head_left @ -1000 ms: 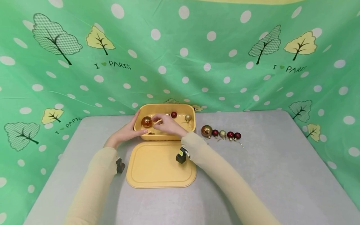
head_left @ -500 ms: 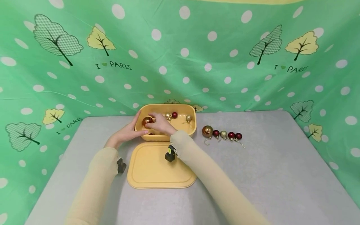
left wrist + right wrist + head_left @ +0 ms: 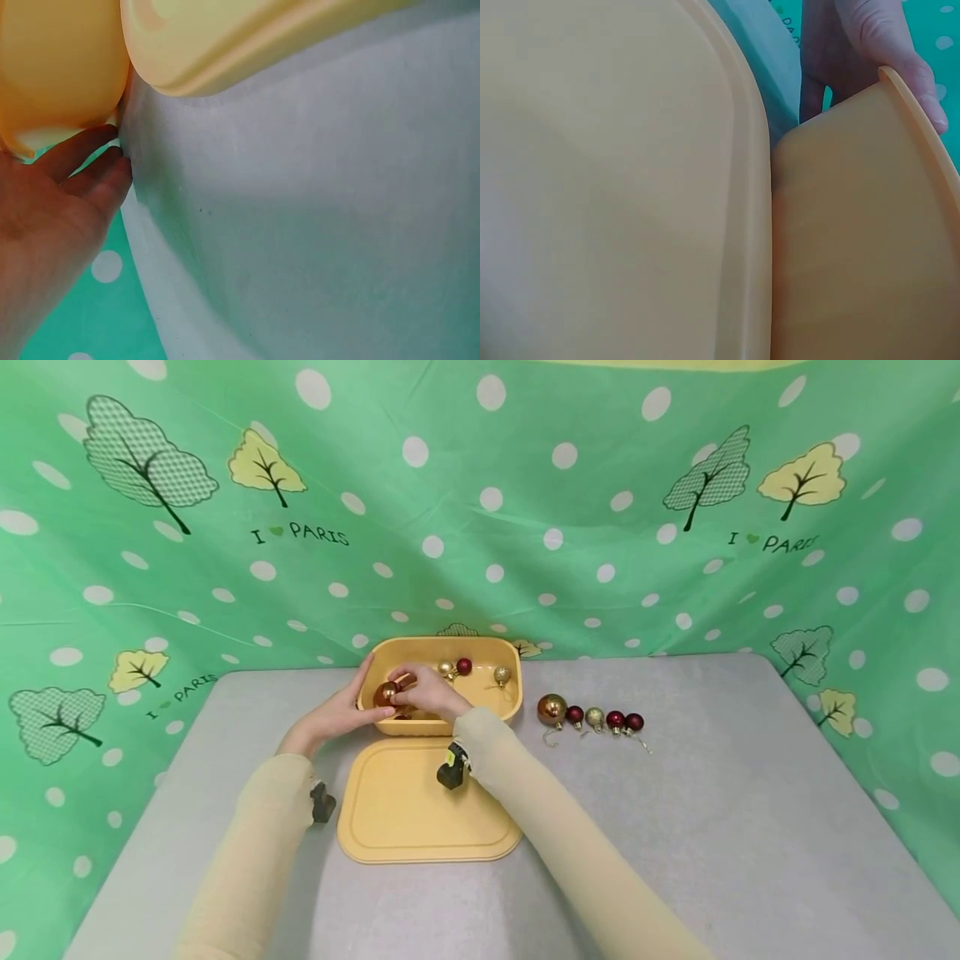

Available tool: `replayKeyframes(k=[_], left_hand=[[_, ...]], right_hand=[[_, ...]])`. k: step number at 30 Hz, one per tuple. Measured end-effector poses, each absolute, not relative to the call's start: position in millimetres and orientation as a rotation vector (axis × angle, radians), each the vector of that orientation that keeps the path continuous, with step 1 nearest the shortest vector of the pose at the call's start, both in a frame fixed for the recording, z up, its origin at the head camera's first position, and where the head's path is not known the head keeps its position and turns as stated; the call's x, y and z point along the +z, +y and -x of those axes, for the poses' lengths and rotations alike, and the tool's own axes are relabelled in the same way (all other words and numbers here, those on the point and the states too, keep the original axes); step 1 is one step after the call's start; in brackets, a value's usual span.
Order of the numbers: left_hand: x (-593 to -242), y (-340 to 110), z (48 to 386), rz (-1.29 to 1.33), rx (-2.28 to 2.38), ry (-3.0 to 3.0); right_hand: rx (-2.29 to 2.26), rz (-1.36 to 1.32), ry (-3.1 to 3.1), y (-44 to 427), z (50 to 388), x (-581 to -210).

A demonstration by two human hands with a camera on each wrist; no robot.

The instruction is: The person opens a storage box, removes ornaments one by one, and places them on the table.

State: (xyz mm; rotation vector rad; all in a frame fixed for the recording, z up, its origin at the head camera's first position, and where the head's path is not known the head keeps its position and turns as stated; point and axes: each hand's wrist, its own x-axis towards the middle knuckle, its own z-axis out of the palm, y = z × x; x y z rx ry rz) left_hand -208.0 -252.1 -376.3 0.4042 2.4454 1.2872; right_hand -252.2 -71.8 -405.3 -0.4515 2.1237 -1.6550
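Note:
My left hand [image 3: 333, 714] grips the left end of the yellow box [image 3: 487, 725]. In the right wrist view its thumb [image 3: 911, 75] laps over the box rim, fingers along the outside. Inside the box, at the left, my right hand [image 3: 431, 689] holds a large shiny copper bauble [image 3: 386, 695] by its right side; its fingertips are partly hidden. Farther right in the box lie a small gold bauble [image 3: 446, 669], a small red bauble [image 3: 464, 667] and a glittery gold bauble [image 3: 502, 675]. Another dark red bit peeks out near the left thumb.
A yellow lid [image 3: 420, 802] lies flat in front of the box. Right of the box, a row of baubles stands on the grey table [image 3: 712, 818]: a large gold one [image 3: 552, 711], then several small red and gold ones. A green printed cloth [image 3: 480, 527] hangs behind.
My right hand has moved left onto the large copper bauble, which has shifted slightly left and nearer. The small gold bauble has come into view. My left hand stays on the box.

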Motion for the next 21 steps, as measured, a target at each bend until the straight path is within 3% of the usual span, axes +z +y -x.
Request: replayKeyframes(k=[8, 15, 21], left_hand=[[-403, -263, 221, -0.402, 1.280, 2.481], [-368, -249, 203, -0.406, 1.292, 2.450], [-390, -257, 215, -0.397, 1.295, 2.462]], right_hand=[[-1.658, 0.442, 2.152, -71, 252, -402], [-1.619, 0.392, 2.218, -71, 254, -403], [-1.604, 0.412, 2.173, -71, 253, -402]])
